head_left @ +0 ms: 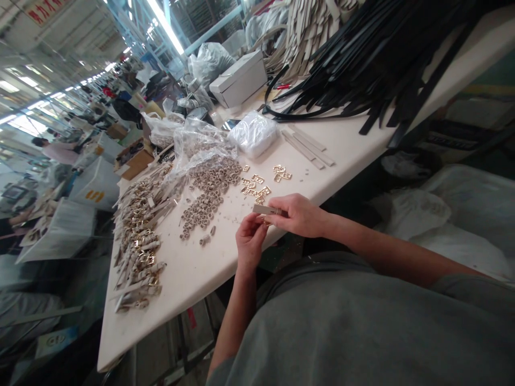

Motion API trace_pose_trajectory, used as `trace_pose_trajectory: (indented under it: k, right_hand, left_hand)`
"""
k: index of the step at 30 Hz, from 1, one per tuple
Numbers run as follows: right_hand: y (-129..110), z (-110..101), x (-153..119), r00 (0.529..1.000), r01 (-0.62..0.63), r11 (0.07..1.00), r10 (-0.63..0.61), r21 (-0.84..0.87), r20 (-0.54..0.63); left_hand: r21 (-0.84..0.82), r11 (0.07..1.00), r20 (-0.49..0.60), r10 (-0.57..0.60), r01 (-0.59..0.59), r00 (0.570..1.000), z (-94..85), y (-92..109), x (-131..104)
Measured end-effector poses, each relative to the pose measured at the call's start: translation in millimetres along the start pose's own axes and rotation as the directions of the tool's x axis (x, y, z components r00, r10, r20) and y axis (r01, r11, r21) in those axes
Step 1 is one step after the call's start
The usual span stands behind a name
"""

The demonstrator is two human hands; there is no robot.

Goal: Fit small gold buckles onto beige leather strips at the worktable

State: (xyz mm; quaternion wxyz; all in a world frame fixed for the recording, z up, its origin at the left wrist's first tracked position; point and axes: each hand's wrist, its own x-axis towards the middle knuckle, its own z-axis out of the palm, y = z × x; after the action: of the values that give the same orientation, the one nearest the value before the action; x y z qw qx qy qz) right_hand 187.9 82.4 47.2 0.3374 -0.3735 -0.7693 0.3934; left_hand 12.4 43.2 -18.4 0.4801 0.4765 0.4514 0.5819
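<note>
Across from a clear bag [192, 126] of rings [207, 140], left hand [250, 238] and right hand [300, 214] have a pinching grip on a strap [262, 209].

Big busy workshop, pale worktable [213, 268] up front
Lit ceiling tubes [164, 24] run off to the far left, blue metal framing [213, 27] up top, red-lettered sign [44, 10] in the far left corner, and the floor's pretty dark down there.
</note>
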Motion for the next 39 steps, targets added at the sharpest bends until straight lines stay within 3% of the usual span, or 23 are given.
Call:
trace_pose_trajectory:
  k: [4, 7, 11, 18, 26, 30, 32, 33, 35, 37, 39]
  right_hand:
    - [9, 2, 3, 0.979, -0.169, 0.917, 0.112, 0.361, 0.172]
    - [14, 4, 5, 0.961, -0.244, 0.838, 0.144, 0.487, 0.235]
    - [19, 6, 5, 0.948, -0.296, 0.789, 0.17, 0.539, 0.271]
    - [28, 5, 7, 0.915, -0.364, 0.702, 0.146, 0.612, 0.376]
    - [30, 4, 10, 0.886, -0.401, 0.65, 0.095, 0.645, 0.455]
    - [29, 6, 10, 0.871, -0.424, 0.659, 0.109, 0.621, 0.479]
    - [29, 7, 10, 0.872, -0.419, 0.681, 0.118, 0.601, 0.474]
    - [28, 8, 11, 0.881, -0.406, 0.7, 0.129, 0.588, 0.455]
    - [27, 10, 11, 0.913, -0.359, 0.759, 0.166, 0.544, 0.372]
    - [25, 11, 10, 0.947, -0.305, 0.818, 0.206, 0.488, 0.247]
    - [22, 12, 6, 0.964, -0.264, 0.864, 0.228, 0.43, 0.135]
  left_hand:
    - [0.074, 0.992, -0.009, 0.105, -0.104, 0.994, -7.2, 0, -3]
    - [0.121, 0.979, -0.031, 0.167, -0.162, 0.986, -10.3, 2, -6]
    - [0.204, 0.947, 0.009, 0.25, -0.247, 0.968, -12.7, 8, -6]
    - [0.331, 0.866, 0.219, 0.316, -0.375, 0.923, -20.1, 23, 0]
    - [0.401, 0.734, 0.392, 0.404, -0.548, 0.827, -18.6, 39, 4]
    - [0.482, 0.598, 0.428, 0.477, -0.64, 0.768, -15.5, 50, 4]
    - [0.527, 0.564, 0.394, 0.5, -0.636, 0.771, -12.9, 52, 4]
    - [0.533, 0.59, 0.357, 0.493, -0.607, 0.793, -11.4, 51, 4]
    - [0.494, 0.721, 0.223, 0.436, -0.487, 0.872, -8.5, 46, 5]
    - [0.382, 0.872, 0.022, 0.322, -0.306, 0.946, -6.6, 37, 8]
    - [0.225, 0.963, -0.166, 0.189, -0.149, 0.968, -5.7, 29, 13]
